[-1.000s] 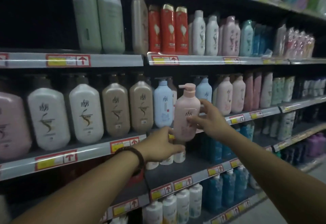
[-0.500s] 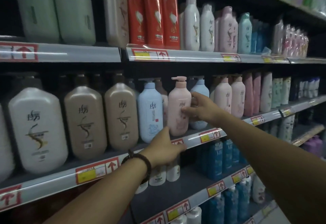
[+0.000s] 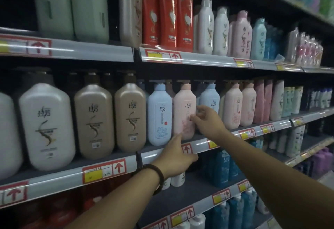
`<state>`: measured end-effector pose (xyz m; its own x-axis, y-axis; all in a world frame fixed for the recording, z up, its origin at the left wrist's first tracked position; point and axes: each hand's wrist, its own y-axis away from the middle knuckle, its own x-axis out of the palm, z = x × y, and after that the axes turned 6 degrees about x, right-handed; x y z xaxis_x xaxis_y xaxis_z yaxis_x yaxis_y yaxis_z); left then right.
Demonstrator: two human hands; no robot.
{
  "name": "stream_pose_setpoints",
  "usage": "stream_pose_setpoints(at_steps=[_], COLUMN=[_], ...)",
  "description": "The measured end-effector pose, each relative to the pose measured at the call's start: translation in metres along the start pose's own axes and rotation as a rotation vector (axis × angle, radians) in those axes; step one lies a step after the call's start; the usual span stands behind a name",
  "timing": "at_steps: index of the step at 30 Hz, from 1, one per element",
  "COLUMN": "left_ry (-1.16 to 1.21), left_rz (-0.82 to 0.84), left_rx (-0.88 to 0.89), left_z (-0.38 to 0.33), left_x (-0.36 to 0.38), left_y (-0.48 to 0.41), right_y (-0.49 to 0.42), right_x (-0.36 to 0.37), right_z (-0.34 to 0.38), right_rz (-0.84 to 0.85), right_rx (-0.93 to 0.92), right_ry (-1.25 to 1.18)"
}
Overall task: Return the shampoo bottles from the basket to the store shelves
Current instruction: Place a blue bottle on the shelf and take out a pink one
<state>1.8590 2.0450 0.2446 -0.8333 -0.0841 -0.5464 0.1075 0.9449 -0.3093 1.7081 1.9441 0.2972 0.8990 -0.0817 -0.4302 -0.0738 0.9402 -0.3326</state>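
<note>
- Fingers (image 3: 200, 109) in the head view: those of the right hand (image 3: 207, 122) curl round the right flank of the pink bottle (image 3: 184, 102), seemingly in a light pinch
- left hand (image 3: 178, 156) lies fairly flat, one fingertip touching the bottle's base
- bottle stands upright on the shelf (image 3: 72, 176), between pale blue bottles (image 3: 160, 113)
- probably heavy, rigid and slick, so best gripped at the waist, not the pump

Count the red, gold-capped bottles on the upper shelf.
3, standing side by side: the left red bottle, the middle red bottle, the right red bottle. Others may be hidden behind them.
</note>
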Motion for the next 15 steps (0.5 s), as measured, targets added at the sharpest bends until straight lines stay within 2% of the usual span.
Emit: stream_pose_setpoints(at_steps=[4, 7, 11, 15], left_ry=[-0.011, -0.174, -0.506, -0.559], left_rz=[0.027, 0.15, 0.458, 0.645], left_rx=[0.024, 0.024, -0.021, -0.16], left_z=[-0.009, -0.01, 0.005, 0.035], left_x=[-0.013, -0.031, -0.056, -0.076], left_y=[0.031, 0.073, 0.156, 0.254], right_y=[0.053, 0.108, 0.187, 0.266], right_x=[0.011, 0.024, 0.066, 0.128], right_z=[0.014, 0.02, 0.02, 0.011], right_rz=[-0.174, -0.204, 0.006, 0.346], right_rx=[-0.018, -0.065, -0.04, -0.044], right_ry=[-0.006, 0.015, -0.009, 0.114])
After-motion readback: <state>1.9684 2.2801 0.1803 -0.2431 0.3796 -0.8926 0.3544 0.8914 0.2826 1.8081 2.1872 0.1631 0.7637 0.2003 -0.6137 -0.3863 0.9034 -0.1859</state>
